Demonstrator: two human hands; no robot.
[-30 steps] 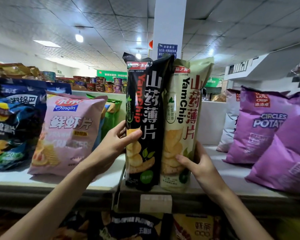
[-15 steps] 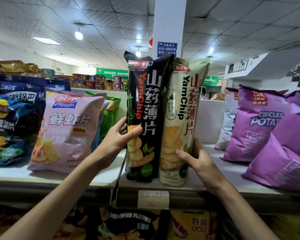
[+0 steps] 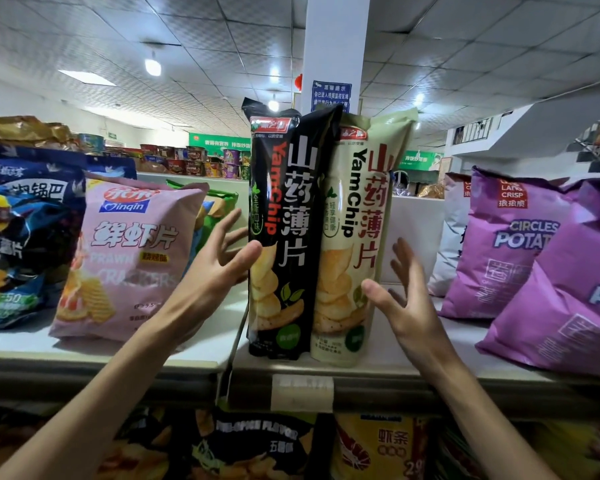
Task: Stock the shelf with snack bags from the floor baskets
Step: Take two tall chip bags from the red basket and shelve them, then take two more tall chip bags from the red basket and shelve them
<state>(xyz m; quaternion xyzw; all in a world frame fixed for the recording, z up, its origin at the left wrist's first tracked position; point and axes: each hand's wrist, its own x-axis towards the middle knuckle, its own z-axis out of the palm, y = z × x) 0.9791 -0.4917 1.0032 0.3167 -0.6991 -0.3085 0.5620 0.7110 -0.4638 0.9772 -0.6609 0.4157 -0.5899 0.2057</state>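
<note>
Standing bags: black YamChip bag and pale YamChip bag upright, touching, on shelf
Left hand: at 9 o'clock of black bag, fingers spread, thumb at its edge
Right hand: at 3 o'clock of pale bag, fingers released, gripping nothing

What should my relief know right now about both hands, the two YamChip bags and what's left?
Left hand: open, fingers spread, thumb just touching the black bag.
Right hand: open, thumb at the beige bag, gripping nothing.
Both bags stand upright side by side, touching, at the front of the top shelf, between the pink bag and the purple bags.
Done: these two are placed.
Left: check they stay standing, then fetch more; the floor baskets are out of view.
</note>
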